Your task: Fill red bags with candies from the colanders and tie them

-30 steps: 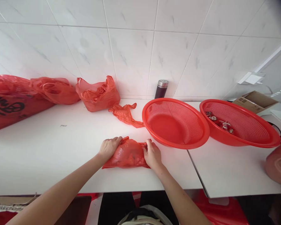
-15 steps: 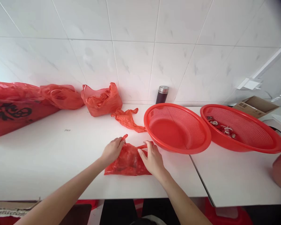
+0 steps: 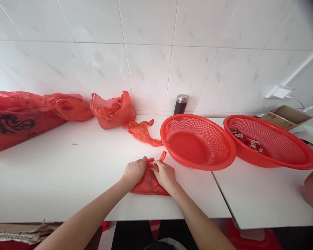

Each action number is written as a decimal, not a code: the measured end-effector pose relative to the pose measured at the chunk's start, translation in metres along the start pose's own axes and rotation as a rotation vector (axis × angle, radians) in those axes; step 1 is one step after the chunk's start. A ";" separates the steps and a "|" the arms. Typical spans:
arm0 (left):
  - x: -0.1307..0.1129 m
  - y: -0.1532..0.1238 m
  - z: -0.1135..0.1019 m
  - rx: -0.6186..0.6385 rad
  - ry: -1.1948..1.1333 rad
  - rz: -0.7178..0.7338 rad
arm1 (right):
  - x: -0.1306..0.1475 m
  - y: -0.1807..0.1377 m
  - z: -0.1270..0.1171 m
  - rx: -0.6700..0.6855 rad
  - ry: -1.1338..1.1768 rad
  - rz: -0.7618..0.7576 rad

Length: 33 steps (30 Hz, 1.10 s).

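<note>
A red plastic bag (image 3: 150, 185) lies near the front edge of the white table, with lumpy contents showing faintly through its thin film. My left hand (image 3: 135, 171) is closed around the bag's upper left part. On the other side, my right hand (image 3: 165, 175) grips the gathered top right. One handle end pokes up between and above the two hands. What the bag holds cannot be made out. Just beyond it, a flattened red plastic bag (image 3: 143, 132) rests on the table.
An empty red basket (image 3: 198, 166) stands to the right. Beside it, another red basket (image 3: 276, 159) contains several small wrapped packets (image 3: 250, 142). A dark flask (image 3: 181, 105) is by the wall. Red bags (image 3: 114, 113) line the back left; a cardboard box (image 3: 285, 118) sits far right.
Both hands have drawn closer together, bunching the bag's top between them. The bag looks narrower, and its right handle now sticks upward.
</note>
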State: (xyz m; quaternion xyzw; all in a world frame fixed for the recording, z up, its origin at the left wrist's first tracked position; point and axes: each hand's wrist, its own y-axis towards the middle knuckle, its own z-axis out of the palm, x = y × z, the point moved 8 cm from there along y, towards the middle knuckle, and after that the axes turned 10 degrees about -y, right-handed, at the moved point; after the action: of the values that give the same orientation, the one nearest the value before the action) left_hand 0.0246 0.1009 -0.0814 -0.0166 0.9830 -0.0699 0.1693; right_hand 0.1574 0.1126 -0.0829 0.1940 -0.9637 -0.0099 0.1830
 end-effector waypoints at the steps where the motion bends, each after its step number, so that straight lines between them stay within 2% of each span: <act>1: -0.001 0.000 0.002 -0.003 0.011 -0.009 | 0.000 0.000 0.001 -0.002 0.000 -0.001; 5: -0.004 -0.002 0.006 -0.019 0.003 -0.035 | 0.001 0.001 0.003 -0.014 -0.013 0.007; 9: 0.001 -0.002 -0.004 -0.026 -0.105 -0.011 | -0.001 -0.006 -0.004 -0.023 0.011 0.004; 14: 0.040 -0.011 -0.031 -0.033 -0.313 -0.059 | -0.009 -0.032 -0.018 -0.072 0.205 -0.011; 18: 0.072 -0.028 -0.042 -0.064 -0.396 -0.141 | -0.014 -0.046 -0.015 -0.078 0.218 0.007; 21: 0.087 -0.034 -0.042 -0.096 -0.435 -0.195 | -0.013 -0.047 -0.010 -0.081 0.241 -0.004; 24: 0.092 -0.030 -0.048 -0.146 -0.464 -0.216 | -0.014 -0.046 -0.008 -0.097 0.277 0.011; 27: 0.077 -0.028 -0.071 -0.301 -0.452 -0.169 | -0.018 -0.047 -0.008 -0.113 0.332 0.027; 29: 0.051 -0.030 -0.086 -0.387 -0.428 -0.057 | -0.018 -0.049 -0.009 -0.124 0.402 0.003; 31: 0.010 -0.030 -0.081 -0.274 -0.392 0.169 | -0.016 -0.053 -0.012 -0.138 0.499 -0.043; 33: -0.027 -0.034 -0.061 -0.050 -0.362 0.368 | -0.015 -0.057 -0.015 -0.160 0.587 -0.078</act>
State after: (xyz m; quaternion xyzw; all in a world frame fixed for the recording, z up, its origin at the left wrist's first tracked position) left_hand 0.0295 0.0768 -0.0105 0.1460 0.9246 -0.0096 0.3518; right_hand 0.1966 0.0666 -0.0790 0.2102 -0.8576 -0.0364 0.4679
